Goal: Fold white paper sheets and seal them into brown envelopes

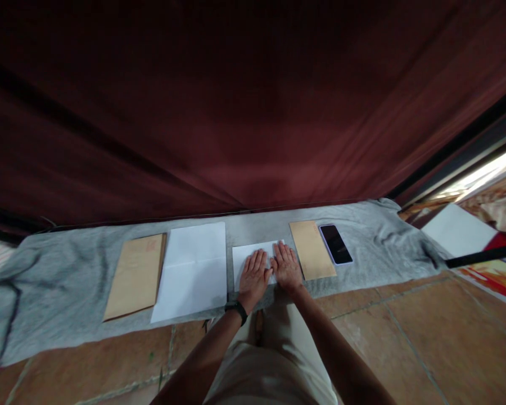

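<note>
Both arms stretched forward from the body, bare to the elbow. The left hand (253, 274) and right hand (285, 265) lay flat, palms down, side by side, fingers straight and close together, pointing away. The thumbs touched or nearly touched between them.

Dark red curtain (253, 112) fills the upper view, hanging in heavy folds down to the floor. Terracotta floor tiles (405, 337), pale grout lines. Grey cloth (67, 281) spread along the curtain's foot (creased at both ends). Far right: dark frame (459, 152), daylight strip (489, 169), patterned rug (504, 211). Dim overall.
</note>
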The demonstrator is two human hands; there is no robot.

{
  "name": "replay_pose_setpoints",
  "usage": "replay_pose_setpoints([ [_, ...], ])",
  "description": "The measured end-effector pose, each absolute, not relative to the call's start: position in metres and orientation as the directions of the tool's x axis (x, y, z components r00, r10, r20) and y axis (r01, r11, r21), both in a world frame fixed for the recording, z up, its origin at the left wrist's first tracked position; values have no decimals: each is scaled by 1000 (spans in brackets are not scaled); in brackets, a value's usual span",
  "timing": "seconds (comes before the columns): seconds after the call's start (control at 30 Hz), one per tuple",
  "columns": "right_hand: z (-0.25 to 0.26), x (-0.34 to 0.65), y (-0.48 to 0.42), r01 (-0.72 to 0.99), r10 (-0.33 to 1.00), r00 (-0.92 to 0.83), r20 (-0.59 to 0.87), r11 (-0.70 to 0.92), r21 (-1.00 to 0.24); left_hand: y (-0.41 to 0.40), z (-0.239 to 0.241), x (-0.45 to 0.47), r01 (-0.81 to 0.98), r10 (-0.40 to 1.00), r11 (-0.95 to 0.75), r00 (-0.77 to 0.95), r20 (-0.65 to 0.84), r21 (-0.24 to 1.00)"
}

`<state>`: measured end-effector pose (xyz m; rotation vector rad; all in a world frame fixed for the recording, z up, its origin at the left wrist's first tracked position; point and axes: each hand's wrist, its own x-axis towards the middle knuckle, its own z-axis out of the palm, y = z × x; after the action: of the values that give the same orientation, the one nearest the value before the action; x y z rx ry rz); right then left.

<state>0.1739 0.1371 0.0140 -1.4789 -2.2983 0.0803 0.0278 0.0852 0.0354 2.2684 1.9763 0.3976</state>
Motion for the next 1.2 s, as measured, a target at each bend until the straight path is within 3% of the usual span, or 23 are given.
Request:
replay_pose_setpoints([
  [0.37,11,174,137,853,890,-351,292,432,-292,46,37,1,971,984,61,-97,149,230],
  [0.63,11,174,137,873,887,-352,299,426,-237,32,42,26,934,951,-297,270,151,198],
  [0.8,11,175,138,874,876,-367,315,440,-208,12,36,13,917,919,-379,356,172,127],
  [1.2,13,174,137,877,886,-360,294,428,-217,11,38,8,907,905,-408,385,180,110],
])
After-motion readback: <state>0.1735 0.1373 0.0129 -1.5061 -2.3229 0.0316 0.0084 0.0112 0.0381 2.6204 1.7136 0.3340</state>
